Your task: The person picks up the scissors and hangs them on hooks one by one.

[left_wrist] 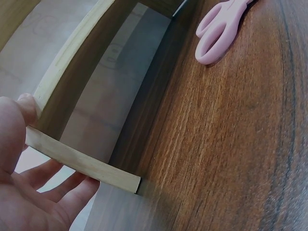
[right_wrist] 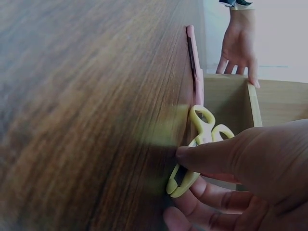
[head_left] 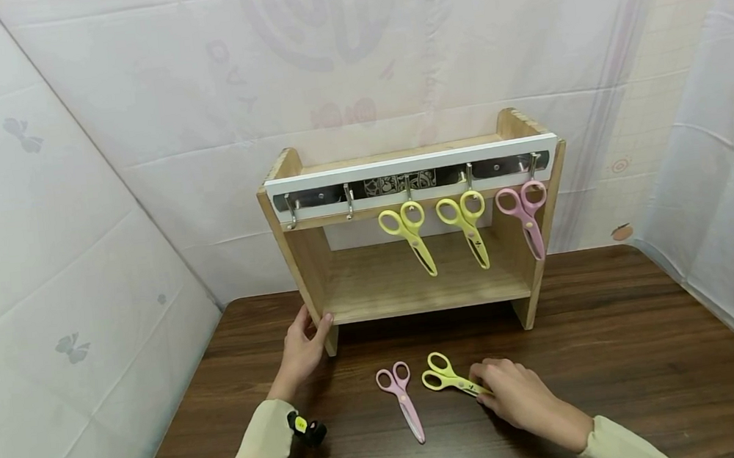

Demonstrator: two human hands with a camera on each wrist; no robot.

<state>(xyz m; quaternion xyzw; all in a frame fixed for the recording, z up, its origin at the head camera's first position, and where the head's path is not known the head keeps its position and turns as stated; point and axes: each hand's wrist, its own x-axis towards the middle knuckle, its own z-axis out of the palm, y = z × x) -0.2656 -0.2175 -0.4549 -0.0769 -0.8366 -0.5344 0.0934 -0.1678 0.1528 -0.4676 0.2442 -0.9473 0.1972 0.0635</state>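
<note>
With thumb in front and fingers behind, my left hand (head_left: 303, 349) grips the lower left side panel (left_wrist: 86, 161) of a small wooden shelf (head_left: 427, 304). My right hand (head_left: 519, 395) pinches yellow scissors (head_left: 443, 373) by the blade end, handles pointing left, at the tabletop. In the right wrist view the thumb lies over the blades of these yellow scissors (right_wrist: 204, 126). Pink scissors (head_left: 402, 400) lie on the table between my hands, blades toward me. From hooks on the shelf's front rail hang two yellow scissors (head_left: 414, 233) (head_left: 470, 230) and one pink pair (head_left: 527, 217).
A white rail (head_left: 332, 206) with several metal hooks runs across the shelf's top front; its two left hooks hold nothing. The dark wood table (head_left: 618, 352) extends around the shelf. Pale printed cloth (head_left: 194, 91) covers the walls behind and beside it.
</note>
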